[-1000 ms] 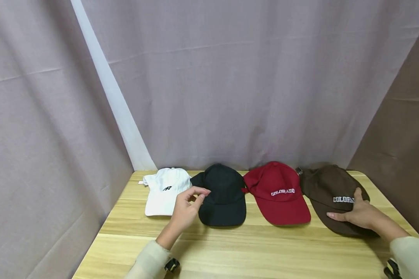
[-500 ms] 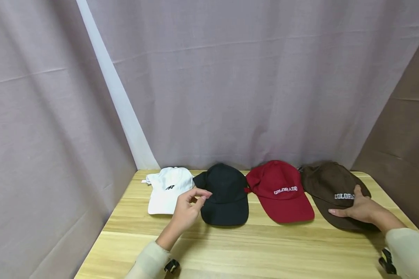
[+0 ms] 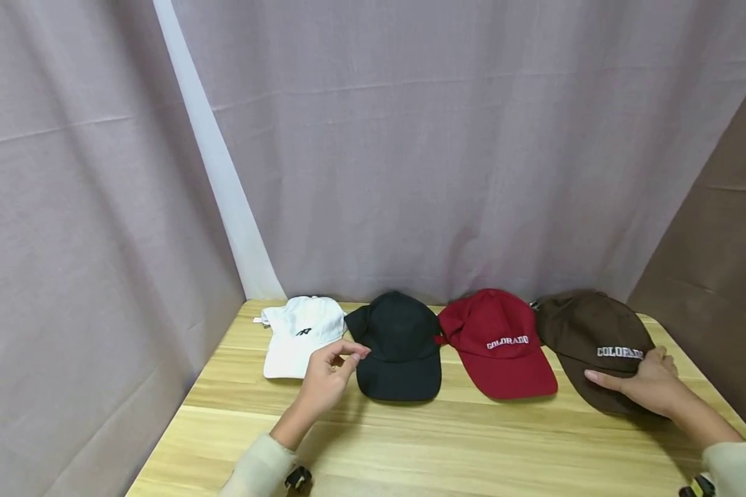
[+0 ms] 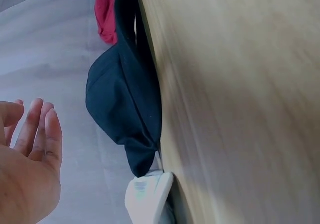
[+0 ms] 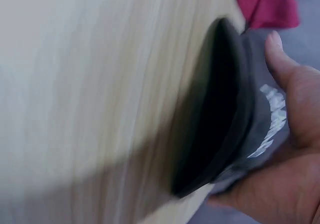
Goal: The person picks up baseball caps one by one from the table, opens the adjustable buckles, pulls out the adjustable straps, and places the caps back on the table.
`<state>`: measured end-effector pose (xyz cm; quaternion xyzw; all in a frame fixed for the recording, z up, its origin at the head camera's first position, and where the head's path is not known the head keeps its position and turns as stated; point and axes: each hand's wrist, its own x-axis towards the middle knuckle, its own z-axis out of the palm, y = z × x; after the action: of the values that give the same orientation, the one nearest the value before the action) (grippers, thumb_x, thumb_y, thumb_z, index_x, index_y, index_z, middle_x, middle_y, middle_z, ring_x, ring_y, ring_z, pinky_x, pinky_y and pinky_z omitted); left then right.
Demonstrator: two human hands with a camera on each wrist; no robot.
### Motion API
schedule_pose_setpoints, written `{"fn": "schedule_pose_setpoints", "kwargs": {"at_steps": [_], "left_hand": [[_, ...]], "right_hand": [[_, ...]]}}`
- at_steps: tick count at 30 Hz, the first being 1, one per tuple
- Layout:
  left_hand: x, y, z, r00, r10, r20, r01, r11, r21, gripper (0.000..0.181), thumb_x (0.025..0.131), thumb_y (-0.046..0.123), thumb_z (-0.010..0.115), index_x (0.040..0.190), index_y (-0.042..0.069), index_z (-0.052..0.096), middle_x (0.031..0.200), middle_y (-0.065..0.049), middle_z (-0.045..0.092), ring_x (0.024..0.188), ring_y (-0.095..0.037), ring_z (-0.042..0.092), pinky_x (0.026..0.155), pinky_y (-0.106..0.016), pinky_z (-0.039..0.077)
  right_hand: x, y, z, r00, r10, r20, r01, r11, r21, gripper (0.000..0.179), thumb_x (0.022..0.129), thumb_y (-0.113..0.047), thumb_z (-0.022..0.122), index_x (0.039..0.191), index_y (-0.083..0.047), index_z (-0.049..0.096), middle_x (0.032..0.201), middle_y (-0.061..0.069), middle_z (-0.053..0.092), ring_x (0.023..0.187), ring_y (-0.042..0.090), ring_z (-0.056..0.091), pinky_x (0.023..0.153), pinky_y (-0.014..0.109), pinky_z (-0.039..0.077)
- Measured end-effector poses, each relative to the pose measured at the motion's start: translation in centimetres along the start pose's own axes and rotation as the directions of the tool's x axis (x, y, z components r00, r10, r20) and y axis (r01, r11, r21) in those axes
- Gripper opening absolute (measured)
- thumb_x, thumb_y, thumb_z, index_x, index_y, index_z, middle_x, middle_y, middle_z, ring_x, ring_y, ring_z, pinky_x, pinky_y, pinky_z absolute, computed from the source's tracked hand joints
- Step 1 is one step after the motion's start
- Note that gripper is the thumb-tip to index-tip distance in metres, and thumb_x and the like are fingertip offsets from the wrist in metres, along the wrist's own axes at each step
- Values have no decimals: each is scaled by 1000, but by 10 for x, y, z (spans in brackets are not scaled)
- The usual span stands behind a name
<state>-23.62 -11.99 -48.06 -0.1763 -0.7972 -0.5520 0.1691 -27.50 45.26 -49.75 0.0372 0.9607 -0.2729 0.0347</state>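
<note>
My left hand [image 3: 324, 379] hovers over the table in front of the white cap [image 3: 303, 338] and the black cap [image 3: 399, 345]. Its fingers bend loosely and hold nothing. In the left wrist view the left hand [image 4: 32, 169] is apart from the black cap [image 4: 117, 94]. At the right end, my right hand [image 3: 655, 383] touches the brown cap [image 3: 584, 324] lettered "COLORADO". The thumb lies over its brim and the fingers are at its right edge, spread around rather than gripping. In the blurred right wrist view, the right hand [image 5: 295, 154] partly covers the cap's lettering.
Between the black and brown caps lies a red cap [image 3: 497, 345] with white lettering. All sit in a row along the back of the wooden table [image 3: 447, 449], brims toward me. Grey curtain [image 3: 410, 172] hangs behind, with darker brown cloth [image 3: 715, 228] at the right.
My right fingers have come off the brown cap's crown to its right edge, uncovering more lettering. The thumb stays at the brim. The left hand has barely moved; the view has shifted slightly.
</note>
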Motion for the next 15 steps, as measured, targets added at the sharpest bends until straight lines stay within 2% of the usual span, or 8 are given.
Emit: {"fn": "schedule_pose_setpoints", "kwargs": {"at_steps": [1, 2, 4, 6, 7, 10, 13, 15], "left_hand": [[1, 0, 0, 1000, 1, 1, -1, 1000, -5, 11, 102, 8, 70, 105, 10, 80, 109, -19, 81, 98, -17, 74, 81, -24, 52], [2, 1, 0, 1000, -1, 0, 1, 1000, -9, 11, 102, 8, 69, 106, 11, 80, 109, -18, 81, 98, -18, 74, 81, -24, 52], [3, 3, 0, 1000, 2, -3, -2, 1000, -19, 11, 103, 9, 69, 107, 12, 79, 109, -17, 81, 99, -20, 74, 82, -24, 52], [3, 4, 2, 1000, 2, -2, -2, 1000, -27, 11, 104, 10, 68, 108, 12, 78, 108, -15, 81, 100, -21, 74, 82, -24, 53], [3, 5, 3, 1000, 0, -2, 0, 1000, -30, 11, 104, 11, 68, 108, 12, 78, 108, -14, 81, 100, -21, 74, 83, -24, 53], [0, 6, 6, 1000, -6, 2, 6, 999, -32, 11, 104, 11, 68, 109, 13, 78, 109, -13, 81, 100, -20, 74, 84, -25, 53], [-2, 6, 9, 1000, -16, 9, 17, 999, -36, 11, 104, 11, 69, 108, 13, 78, 109, -12, 81, 101, -18, 74, 84, -24, 53], [-3, 7, 11, 1000, -21, 21, 21, 999, -37, 11, 104, 12, 69, 109, 13, 78, 110, -12, 81, 102, -18, 74, 85, -24, 54]], "right_hand": [[-4, -5, 2, 996, -37, -76, 37, 999, -5, 146, 91, -68, 72, 146, 33, -17, 146, 66, 2, 136, 78, 14, 110, 83, 27], [-9, -11, 4, 984, -82, -155, 82, 997, -10, 142, 90, -64, 75, 149, 32, -10, 146, 64, 6, 136, 77, 17, 108, 83, 29], [-19, -27, 10, 943, -169, -287, 168, 985, -26, 131, 92, -55, 78, 155, 28, -1, 151, 60, 14, 138, 75, 22, 106, 84, 29], [-30, -47, 19, 897, -236, -372, 234, 971, -52, 117, 93, -49, 79, 158, 22, 11, 151, 56, 26, 135, 73, 32, 103, 83, 32], [-36, -59, 24, 882, -264, -390, 260, 964, -63, 110, 94, -46, 79, 158, 20, 18, 150, 53, 33, 132, 72, 38, 100, 82, 35], [-51, -93, 41, 864, -332, -378, 329, 941, -75, 90, 99, -42, 75, 156, 14, 34, 147, 47, 46, 132, 67, 46, 102, 78, 39], [-65, -124, 58, 846, -395, -357, 391, 916, -87, 70, 99, -39, 75, 146, 9, 54, 142, 37, 59, 130, 58, 54, 102, 73, 43], [-71, -138, 68, 840, -418, -347, 416, 905, -83, 60, 99, -37, 75, 140, 4, 62, 139, 33, 64, 130, 55, 57, 103, 71, 44]]}}
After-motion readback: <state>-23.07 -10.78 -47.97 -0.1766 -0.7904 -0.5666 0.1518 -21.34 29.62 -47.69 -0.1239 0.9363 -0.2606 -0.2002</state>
